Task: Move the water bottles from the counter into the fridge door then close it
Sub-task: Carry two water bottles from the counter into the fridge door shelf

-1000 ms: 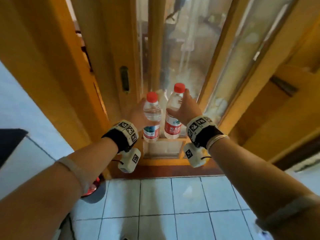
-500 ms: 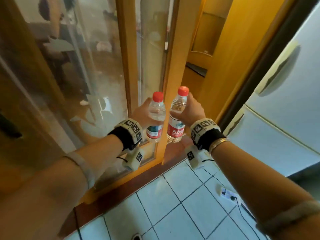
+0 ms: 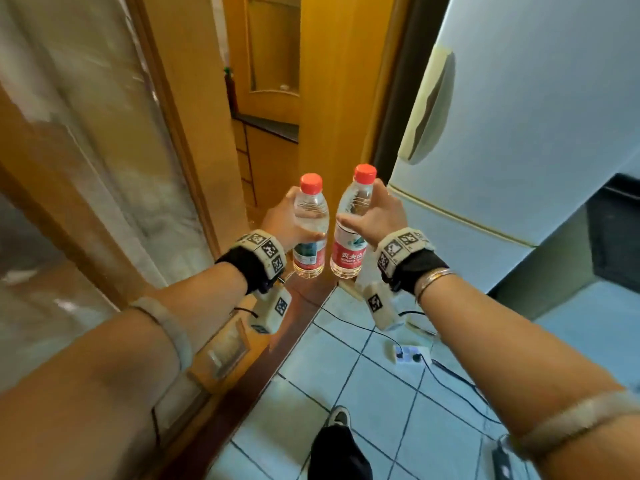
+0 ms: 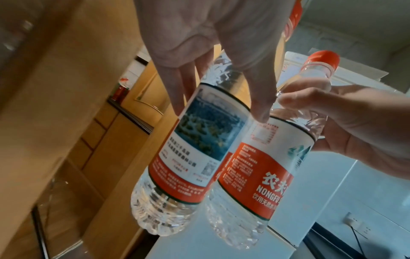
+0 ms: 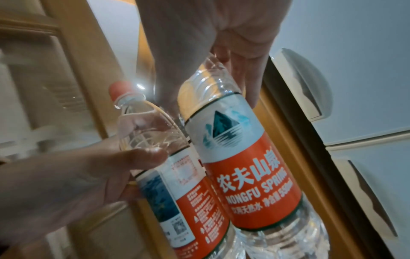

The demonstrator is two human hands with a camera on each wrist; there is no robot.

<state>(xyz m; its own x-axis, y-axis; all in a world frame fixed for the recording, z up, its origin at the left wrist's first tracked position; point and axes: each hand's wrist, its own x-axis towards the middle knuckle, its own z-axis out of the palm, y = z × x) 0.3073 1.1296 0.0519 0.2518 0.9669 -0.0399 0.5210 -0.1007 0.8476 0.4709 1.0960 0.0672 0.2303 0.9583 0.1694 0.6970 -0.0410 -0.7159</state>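
Two clear water bottles with red caps and red-and-white labels are held upright side by side in front of me. My left hand (image 3: 289, 221) grips the left bottle (image 3: 310, 228) around its upper body; the same left bottle (image 4: 190, 157) fills the left wrist view. My right hand (image 3: 372, 216) grips the right bottle (image 3: 349, 233), and this right bottle (image 5: 241, 163) shows its label in the right wrist view. The white fridge (image 3: 519, 116) stands at the right with both doors closed, its upper handle recess (image 3: 431, 105) facing me.
A wooden sliding door with glass panes (image 3: 104, 150) runs along the left. Behind it sits a wooden cabinet with a dark countertop (image 3: 266, 124). A power strip (image 3: 410, 353) and black cables lie on the tiled floor (image 3: 329, 368). My shoe (image 3: 339, 415) shows below.
My view has swung to the right, from the glass door to the fridge. Both hands keep the bottles upright and close together.
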